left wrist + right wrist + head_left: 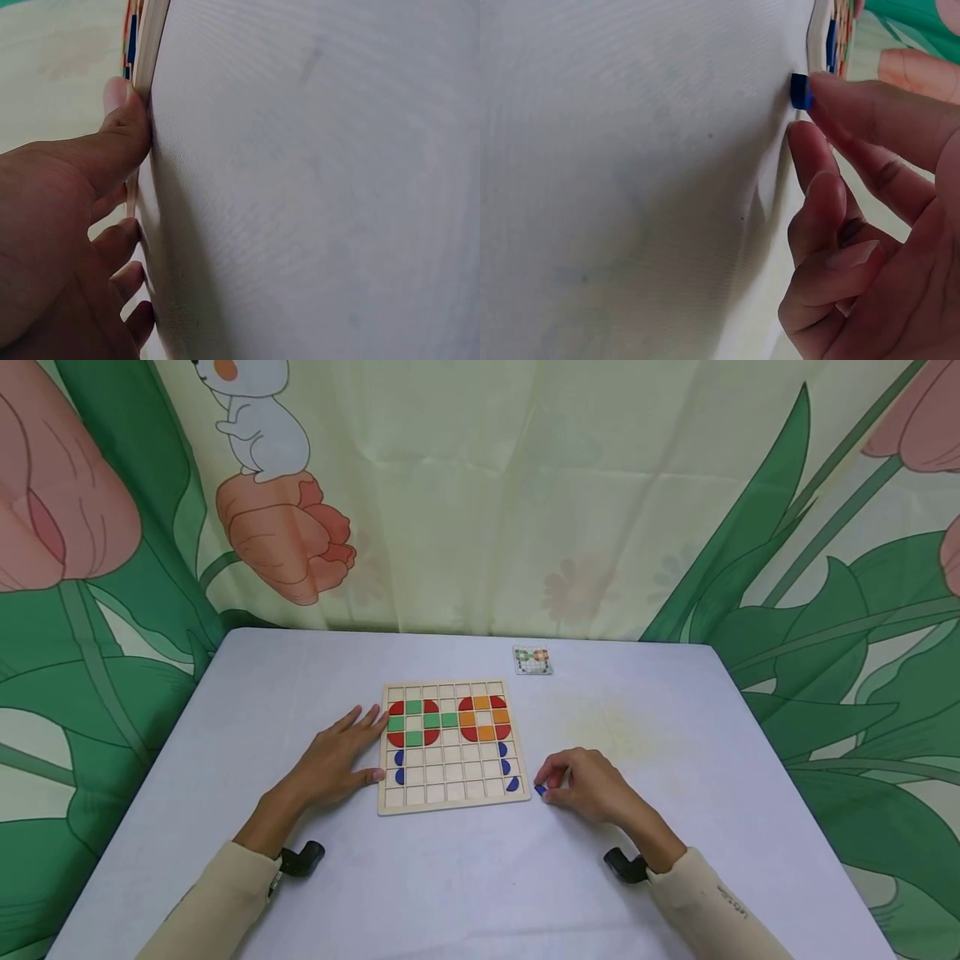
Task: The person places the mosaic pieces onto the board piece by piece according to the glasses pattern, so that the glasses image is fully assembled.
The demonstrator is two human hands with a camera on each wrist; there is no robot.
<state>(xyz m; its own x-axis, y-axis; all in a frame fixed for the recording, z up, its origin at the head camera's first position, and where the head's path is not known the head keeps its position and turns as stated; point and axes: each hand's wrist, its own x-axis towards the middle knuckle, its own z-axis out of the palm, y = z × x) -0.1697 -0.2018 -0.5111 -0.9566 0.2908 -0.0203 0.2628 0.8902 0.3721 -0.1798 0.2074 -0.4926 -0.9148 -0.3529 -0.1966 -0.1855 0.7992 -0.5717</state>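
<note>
A square wooden grid board [453, 791] lies flat on the table, its upper rows partly filled with red, green and orange pieces. Two blue half-round pieces [400, 767] sit in its lower left cells, and several more blue pieces [506, 767] run down the right side. My left hand [341, 760] rests at the board's left edge, fingers spread, thumb and fingertips touching the rim. Just off the lower right corner, my right hand [588, 785] pinches a small blue piece [800, 91] between thumb and index finger; the other fingers are curled in the right wrist view.
Behind the board, near the table's far edge, lies a small pattern card [532, 660] with a coloured grid picture. A white cloth covers the table [465, 893]. A printed curtain [465, 510] with tulips and a rabbit hangs behind it.
</note>
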